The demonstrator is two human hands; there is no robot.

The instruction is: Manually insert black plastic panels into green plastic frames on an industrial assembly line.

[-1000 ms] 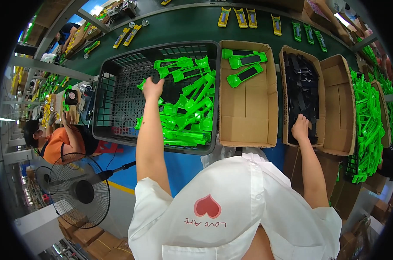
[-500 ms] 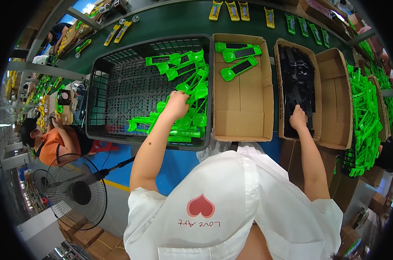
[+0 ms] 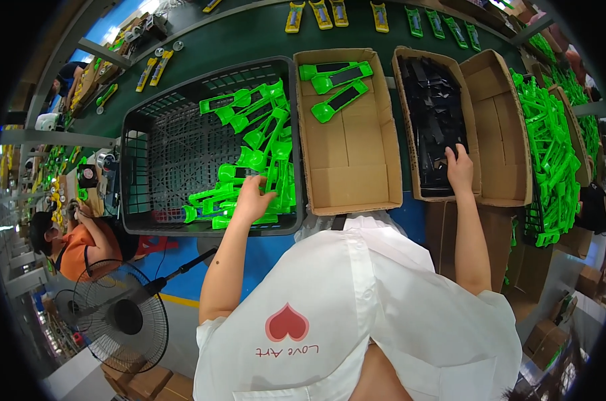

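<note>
My left hand (image 3: 252,202) hovers over the green plastic parts at the near side of a black plastic crate (image 3: 296,144). Its thumb and fingers are spread, with nothing visible between them. The green parts (image 3: 253,158) are long handle-like housings with a flared end, heaped along the crate's right side. My right hand (image 3: 459,172) is over a cardboard box of flat black strips (image 3: 434,117), its fingertips apart at the edge of the pile; no strip shows in its grasp. Between the two stands another cardboard box (image 3: 346,170), with 3 green housings (image 3: 339,101) bearing black strips at its far end.
An open cardboard box (image 3: 503,134) adjoins the strips, and a heap of green parts (image 3: 550,154) lies farther right. Yellow assemblies (image 3: 319,13) sit on the green belt (image 3: 236,37) beyond. At left are a standing fan (image 3: 126,314) and a co-worker in orange (image 3: 82,257).
My left hand has drawn nearer to me and its fingers have parted from the green parts. The right hand stays at the black strips, its fingers now more spread. The whole view has shifted.
</note>
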